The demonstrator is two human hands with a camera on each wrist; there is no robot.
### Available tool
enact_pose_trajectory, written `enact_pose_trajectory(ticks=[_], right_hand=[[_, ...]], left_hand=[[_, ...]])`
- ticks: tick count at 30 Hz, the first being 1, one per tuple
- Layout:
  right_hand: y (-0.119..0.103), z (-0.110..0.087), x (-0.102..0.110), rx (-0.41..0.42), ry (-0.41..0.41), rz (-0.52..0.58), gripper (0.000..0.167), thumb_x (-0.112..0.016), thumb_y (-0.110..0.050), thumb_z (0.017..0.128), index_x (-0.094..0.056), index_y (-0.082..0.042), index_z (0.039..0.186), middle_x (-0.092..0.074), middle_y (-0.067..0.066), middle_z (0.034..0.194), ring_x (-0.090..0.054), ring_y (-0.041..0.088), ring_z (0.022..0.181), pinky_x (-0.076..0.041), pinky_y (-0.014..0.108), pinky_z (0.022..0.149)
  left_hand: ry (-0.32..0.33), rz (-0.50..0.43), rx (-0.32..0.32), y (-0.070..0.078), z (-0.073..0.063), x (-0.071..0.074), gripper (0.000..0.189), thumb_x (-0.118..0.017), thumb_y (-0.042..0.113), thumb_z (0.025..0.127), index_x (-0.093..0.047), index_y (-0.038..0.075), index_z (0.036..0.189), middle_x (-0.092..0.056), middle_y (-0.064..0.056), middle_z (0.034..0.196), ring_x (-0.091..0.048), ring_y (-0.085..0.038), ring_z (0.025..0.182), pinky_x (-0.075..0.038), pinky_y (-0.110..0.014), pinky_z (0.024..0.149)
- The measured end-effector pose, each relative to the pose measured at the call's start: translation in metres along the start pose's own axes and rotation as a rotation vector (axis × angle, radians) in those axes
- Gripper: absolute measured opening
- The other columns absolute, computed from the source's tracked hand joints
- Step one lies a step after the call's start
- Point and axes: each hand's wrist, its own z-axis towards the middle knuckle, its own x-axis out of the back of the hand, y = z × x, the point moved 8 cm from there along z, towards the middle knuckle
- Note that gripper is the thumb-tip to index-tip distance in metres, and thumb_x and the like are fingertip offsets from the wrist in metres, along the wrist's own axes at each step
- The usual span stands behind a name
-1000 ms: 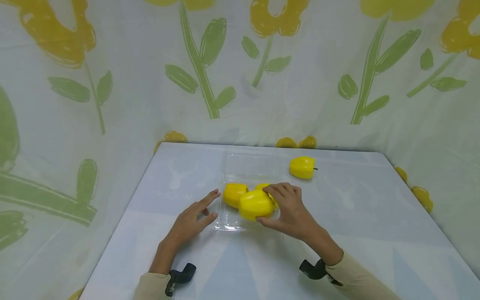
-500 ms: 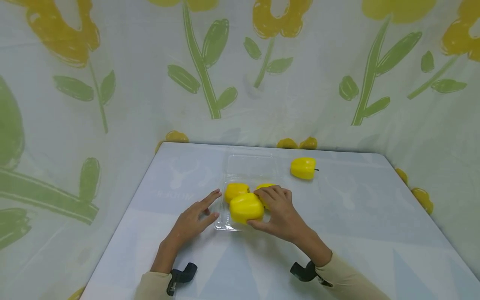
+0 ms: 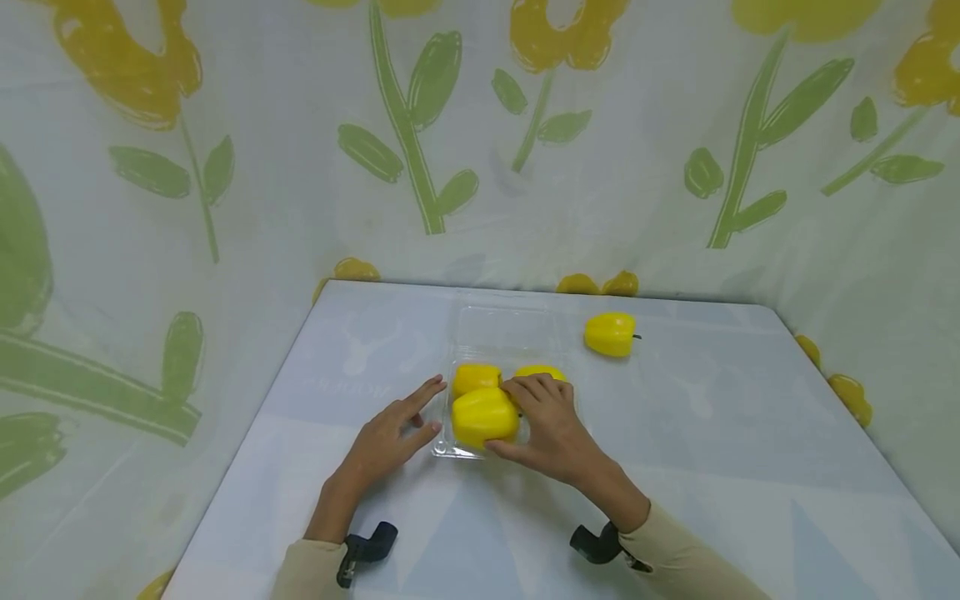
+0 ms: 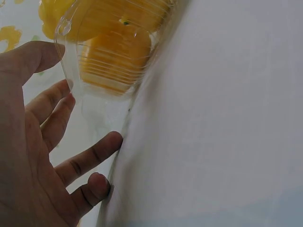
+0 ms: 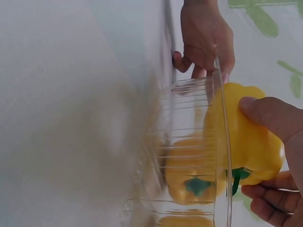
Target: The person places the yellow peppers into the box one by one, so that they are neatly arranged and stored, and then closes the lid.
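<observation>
In the head view my right hand (image 3: 553, 432) grips a yellow bell pepper (image 3: 482, 418) over the front left of a clear plastic clamshell container (image 3: 457, 452). The right wrist view shows thumb and fingers on either side of this pepper (image 5: 248, 135), its green stem by the container's rim. Two more yellow peppers lie inside, one at the back left (image 3: 474, 377) and one at the back right (image 3: 543, 370), partly hidden by my right hand. My left hand (image 3: 390, 435) is beside the container's left side, fingers spread, thumb and fingertips at its rim in the left wrist view.
Another yellow pepper (image 3: 609, 335) lies on the table behind and right of the container. The container's clear lid (image 3: 506, 327) is folded back flat toward the far edge. A flower-printed curtain (image 3: 600, 192) hangs behind the white table (image 3: 712, 417).
My right hand has carried its pepper leftward and slightly down to the container's front left, uncovering more of the back right pepper. The left hand has stayed in place at the container.
</observation>
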Motion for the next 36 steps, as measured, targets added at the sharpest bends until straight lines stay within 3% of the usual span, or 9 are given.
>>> enact_pose_trajectory(ticks=[10, 22, 28, 36], right_hand=[[0.003, -0.004, -0.008, -0.057, -0.050, 0.030, 0.078, -0.086, -0.048, 0.075, -0.059, -0.005, 0.134, -0.060, 0.005, 0.129, -0.047, 0.024, 0.116, -0.031, 0.046, 0.092], [0.005, -0.003, -0.007, -0.067, -0.072, 0.102, 0.072, -0.081, -0.044, 0.082, -0.057, -0.006, 0.138, -0.058, 0.005, 0.133, -0.046, 0.024, 0.120, -0.029, 0.049, 0.093], [0.007, -0.003, -0.012, -0.073, -0.090, 0.076, 0.069, -0.080, -0.047, 0.083, -0.059, -0.008, 0.136, -0.059, 0.006, 0.131, -0.046, 0.024, 0.120, -0.030, 0.049, 0.094], [0.007, -0.002, -0.017, -0.075, -0.099, 0.052, 0.070, -0.079, -0.050, 0.082, -0.061, -0.008, 0.134, -0.059, 0.006, 0.131, -0.046, 0.025, 0.119, -0.031, 0.049, 0.095]], left_hand=[[0.000, -0.022, -0.006, 0.000, -0.004, -0.005, 0.063, -0.053, 0.058, 0.098, -0.034, 0.042, 0.155, -0.034, 0.021, 0.156, -0.051, -0.009, 0.090, -0.044, -0.034, 0.071], [0.018, -0.025, -0.013, -0.001, -0.003, -0.001, 0.063, -0.053, 0.057, 0.098, -0.036, 0.038, 0.155, -0.034, 0.021, 0.157, -0.051, -0.009, 0.089, -0.044, -0.034, 0.071], [0.003, -0.012, 0.003, -0.003, -0.001, -0.001, 0.063, -0.050, 0.059, 0.098, -0.031, 0.044, 0.156, -0.031, 0.024, 0.157, -0.051, -0.009, 0.090, -0.043, -0.035, 0.072], [-0.007, -0.021, 0.001, 0.001, 0.000, 0.000, 0.063, -0.052, 0.059, 0.098, -0.034, 0.039, 0.156, -0.034, 0.021, 0.157, -0.052, -0.010, 0.091, -0.044, -0.036, 0.073]])
